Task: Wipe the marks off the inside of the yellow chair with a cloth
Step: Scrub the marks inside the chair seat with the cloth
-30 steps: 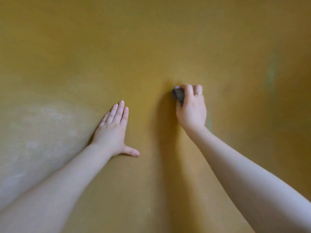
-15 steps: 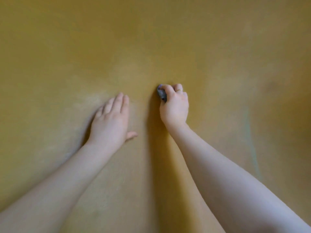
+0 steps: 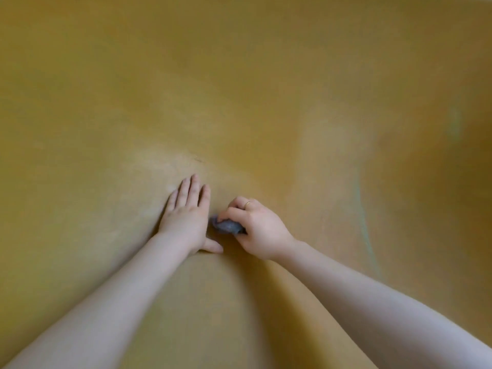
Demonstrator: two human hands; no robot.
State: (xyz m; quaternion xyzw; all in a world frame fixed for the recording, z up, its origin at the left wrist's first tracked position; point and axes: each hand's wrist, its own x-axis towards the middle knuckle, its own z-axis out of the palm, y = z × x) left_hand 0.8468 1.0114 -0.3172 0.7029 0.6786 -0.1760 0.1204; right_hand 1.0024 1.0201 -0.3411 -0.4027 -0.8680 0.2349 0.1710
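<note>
Two bare hands work just below the middle of the frame, against the curved inside of one yellow chair (image 3: 266, 102), which fills the whole view. The left hand (image 3: 186, 217) lies flat and open, fingers together, thumb out. Just right of it, the right hand (image 3: 257, 226) is closed around one small grey cloth (image 3: 227, 226), pressing it to the surface; one ring (image 3: 247, 204) shows on a finger.

Matt, smooth yellow chair (image 3: 239, 89) — soft grey cloth (image 3: 227, 225)
</note>
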